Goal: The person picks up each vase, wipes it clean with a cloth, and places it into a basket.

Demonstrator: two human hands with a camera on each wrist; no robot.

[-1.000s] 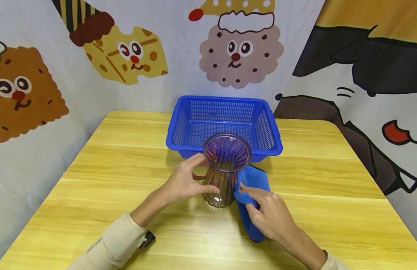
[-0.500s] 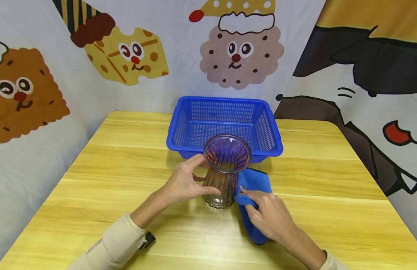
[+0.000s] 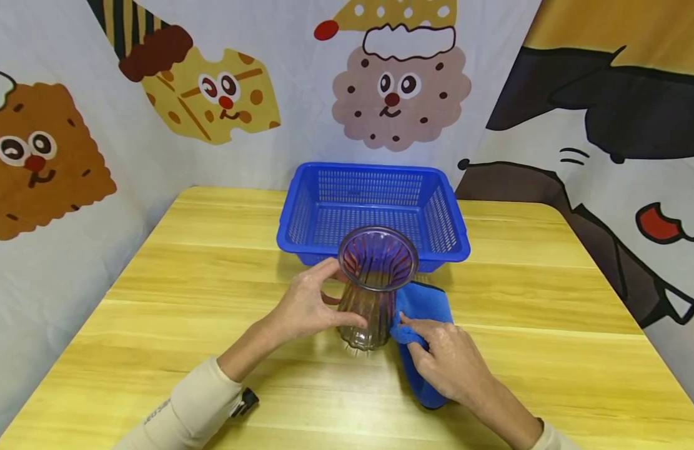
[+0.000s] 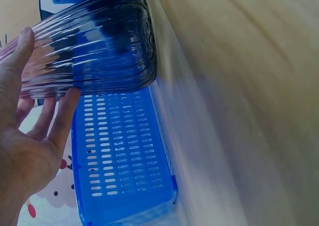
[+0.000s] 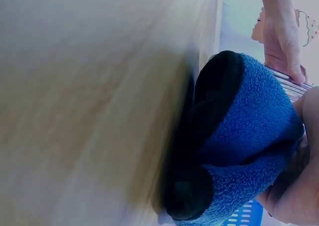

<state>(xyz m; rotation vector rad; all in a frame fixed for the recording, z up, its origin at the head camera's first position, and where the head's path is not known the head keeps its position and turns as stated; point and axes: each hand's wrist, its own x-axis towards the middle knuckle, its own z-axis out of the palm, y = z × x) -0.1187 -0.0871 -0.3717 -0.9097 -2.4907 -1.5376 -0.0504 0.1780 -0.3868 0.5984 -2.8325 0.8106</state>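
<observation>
A ribbed clear glass vase [image 3: 368,315] with a flared, purple-tinted rim stands in the middle of the table in the head view. My left hand [image 3: 307,300] grips its left side, thumb across the front and fingers behind. In the left wrist view the vase [image 4: 112,46] appears sideways, its base toward the right. At the vase's right side, my right hand [image 3: 450,356] pinches a folded blue cloth [image 3: 428,303] with dark edging, held up against the glass. The cloth [image 5: 249,116] hangs in a loose fold in the right wrist view, hiding part of the vase.
A blue perforated plastic basket [image 3: 369,215] stands behind the vase, which overlaps its front rim in the head view. A black buckle [image 3: 245,401] shows beside the left sleeve. Printed cloth [image 3: 302,94] hangs behind the wooden table [image 3: 212,262].
Both hands and the vase keep nearly the same places. The lower end of the blue cloth has shifted slightly to the right, and the head view has tilted up a little.
</observation>
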